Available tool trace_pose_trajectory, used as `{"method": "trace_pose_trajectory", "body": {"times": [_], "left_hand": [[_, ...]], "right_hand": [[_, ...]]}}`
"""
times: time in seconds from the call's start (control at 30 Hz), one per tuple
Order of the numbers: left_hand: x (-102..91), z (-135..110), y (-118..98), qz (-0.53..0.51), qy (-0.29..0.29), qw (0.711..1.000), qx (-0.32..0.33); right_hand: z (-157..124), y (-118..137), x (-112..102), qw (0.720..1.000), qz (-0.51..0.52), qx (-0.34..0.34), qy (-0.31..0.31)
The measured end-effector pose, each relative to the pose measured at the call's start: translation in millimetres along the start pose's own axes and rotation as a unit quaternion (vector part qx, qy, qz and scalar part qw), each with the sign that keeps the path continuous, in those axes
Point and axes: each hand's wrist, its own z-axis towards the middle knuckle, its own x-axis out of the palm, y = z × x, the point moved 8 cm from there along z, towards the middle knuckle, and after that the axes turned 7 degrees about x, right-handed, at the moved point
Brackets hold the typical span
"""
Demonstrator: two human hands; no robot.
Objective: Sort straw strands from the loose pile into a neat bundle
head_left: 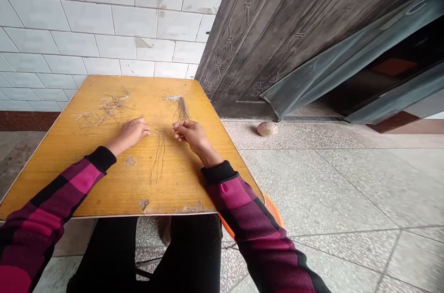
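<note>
My left hand (133,131) rests low over the tabletop with its fingers pinched together. A thin wire (163,149) starts at those fingertips, and its strands run down the table toward me with pale ends. Across from it, my right hand (190,135) is also closed in a pinch; what its fingertips hold is too fine to make out. Just beyond the right hand lies a bent bundle of dark wires (182,107) with whitish ends. A loose tangle of thin wires (113,107) spreads over the table beyond my left hand.
The yellow wooden table (104,191) has chipped patches and stands by a white tiled wall (107,15). At the right are a dark carved door (256,39), a hanging grey curtain (312,76) and a round object (267,129) on the floor. An orange seat (274,210) shows below my right arm.
</note>
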Motion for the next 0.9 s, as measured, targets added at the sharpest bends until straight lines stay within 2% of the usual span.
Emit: {"method": "trace_pose_trajectory", "body": {"times": [0.13,0.2,0.27,0.37,0.43,0.5,0.6,0.7,0.8,0.9], "left_hand": [[1.4,1.4,0.4,-0.007,0.01,1.0,-0.012],[-7.6,-0.7,6.0,-0.021,-0.001,1.0,-0.022],[-26.1,-8.2,18.2,-0.036,-0.025,0.998,-0.035],[-63.0,-34.3,44.1,-0.044,-0.056,0.996,-0.053],[-82.5,-60.9,63.6,-0.039,-0.05,0.994,-0.085],[-92.0,-90.2,78.5,-0.037,-0.026,0.992,-0.117],[-86.9,-128.6,85.8,-0.038,0.039,0.99,-0.133],[-77.0,-148.9,76.2,-0.011,0.089,0.992,-0.087],[-74.4,-151.5,66.2,0.024,0.104,0.992,-0.062],[-68.9,-142.3,50.5,0.041,0.131,0.99,-0.041]], "right_hand": [[-1.1,0.3,0.3,1.0,-0.002,-0.001,0.005],[-1.3,0.0,-0.6,1.0,-0.001,-0.003,0.006],[-0.6,-0.6,-3.3,1.0,0.005,-0.005,-0.001],[1.0,-0.8,-6.6,1.0,0.017,-0.01,-0.013],[1.4,0.1,-5.6,1.0,0.019,-0.016,-0.011],[0.9,0.8,-2.9,1.0,0.017,-0.018,-0.005],[-0.7,1.1,0.6,1.0,0.014,-0.016,-0.002],[-2.3,0.8,2.1,1.0,0.01,-0.014,-0.003],[-2.9,0.2,2.9,1.0,0.008,-0.012,-0.002],[-2.8,-0.1,3.9,1.0,0.007,-0.01,0.002]]}}
